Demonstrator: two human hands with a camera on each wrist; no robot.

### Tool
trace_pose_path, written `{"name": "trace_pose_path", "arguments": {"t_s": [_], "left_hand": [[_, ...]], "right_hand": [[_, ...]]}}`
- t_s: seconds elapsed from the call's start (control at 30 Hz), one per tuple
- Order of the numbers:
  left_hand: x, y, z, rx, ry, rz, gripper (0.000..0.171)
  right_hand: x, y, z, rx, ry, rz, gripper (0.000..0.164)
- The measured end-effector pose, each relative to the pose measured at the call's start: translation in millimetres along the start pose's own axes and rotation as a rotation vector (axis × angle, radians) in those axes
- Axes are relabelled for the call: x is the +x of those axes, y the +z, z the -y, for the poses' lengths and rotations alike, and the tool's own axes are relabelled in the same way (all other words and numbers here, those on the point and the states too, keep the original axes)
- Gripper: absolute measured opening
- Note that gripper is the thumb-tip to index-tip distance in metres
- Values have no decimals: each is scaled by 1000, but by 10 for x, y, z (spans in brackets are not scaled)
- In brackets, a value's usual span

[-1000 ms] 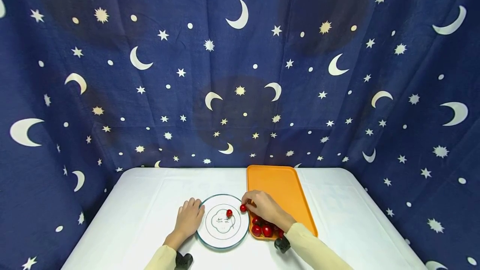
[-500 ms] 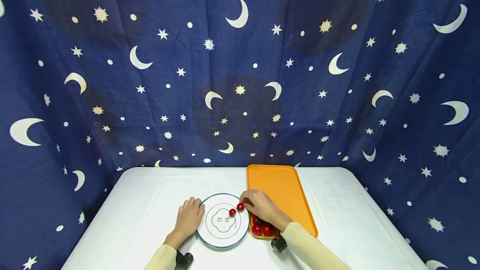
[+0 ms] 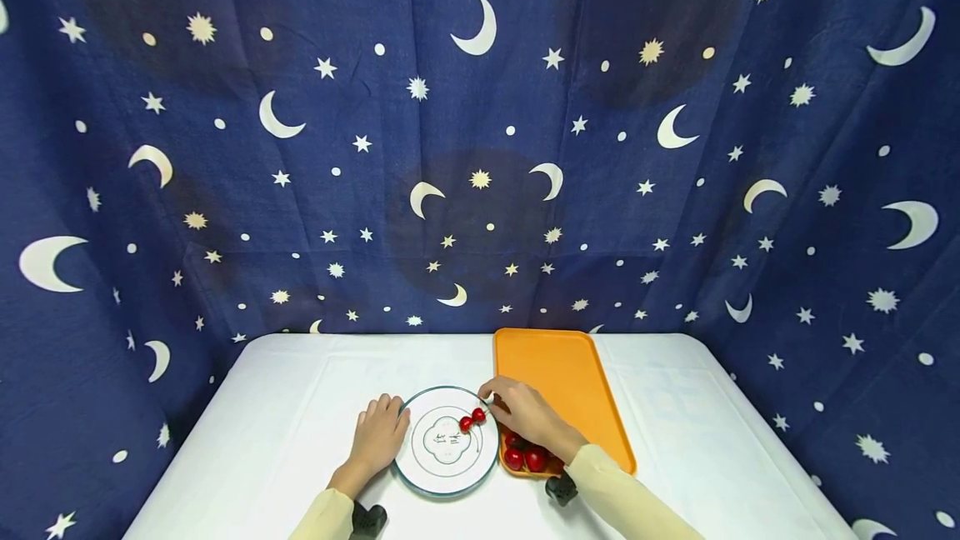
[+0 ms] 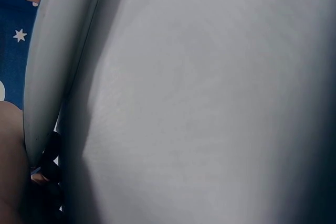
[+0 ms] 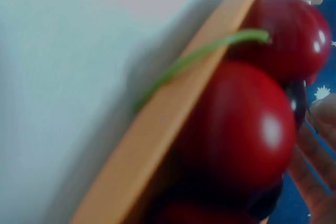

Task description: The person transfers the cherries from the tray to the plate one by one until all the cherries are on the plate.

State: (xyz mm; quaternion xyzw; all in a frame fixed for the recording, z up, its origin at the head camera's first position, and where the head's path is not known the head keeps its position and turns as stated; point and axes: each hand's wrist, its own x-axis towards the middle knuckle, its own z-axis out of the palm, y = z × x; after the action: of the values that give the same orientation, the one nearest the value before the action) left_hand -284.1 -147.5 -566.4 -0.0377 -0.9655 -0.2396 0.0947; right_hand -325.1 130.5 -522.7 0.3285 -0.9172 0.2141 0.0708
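A white plate (image 3: 437,480) with a dark green rim stands on the table, and my left hand (image 3: 377,433) holds it at its left edge, the thumb at the rim. Two red cherries (image 3: 466,424) lie close together on the plate's upper right part. Just above the right one, my right hand (image 3: 527,413) hovers over the plate edge, its thumb and fingertips apart. A thin stem shows near those fingers in the right wrist view. Several larger-looking cherries (image 5: 241,124) sit in the near end of the orange tray, partly hidden under my right forearm.
The orange tray (image 3: 551,357) lies right of the plate, its raised edge close to the rim. A green stem (image 5: 194,59) hangs over the tray edge. White cloth covers the table (image 3: 300,390); a blue star-patterned curtain (image 3: 480,107) surrounds it.
My right hand has carried a cherry left onto the plate, beside the other one, and its fingers have lifted off the fruit. The first cherry has shifted slightly right. My left hand stays put.
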Motion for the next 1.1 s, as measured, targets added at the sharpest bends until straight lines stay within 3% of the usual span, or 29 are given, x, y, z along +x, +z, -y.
{"name": "trace_pose_path", "arguments": {"t_s": [0.37,0.77,1.1], "left_hand": [[3,22,13,-6,-4,-9,26],[1,2,0,-8,-1,-5,26],[-23,-8,-22,1,10,-27,26]], "right_hand": [[-112,-67,-161,-37,9,-36,22],[-222,-196,-278,-105,-16,26,15],[-292,-249,-322,-81,21,127,18]]}}
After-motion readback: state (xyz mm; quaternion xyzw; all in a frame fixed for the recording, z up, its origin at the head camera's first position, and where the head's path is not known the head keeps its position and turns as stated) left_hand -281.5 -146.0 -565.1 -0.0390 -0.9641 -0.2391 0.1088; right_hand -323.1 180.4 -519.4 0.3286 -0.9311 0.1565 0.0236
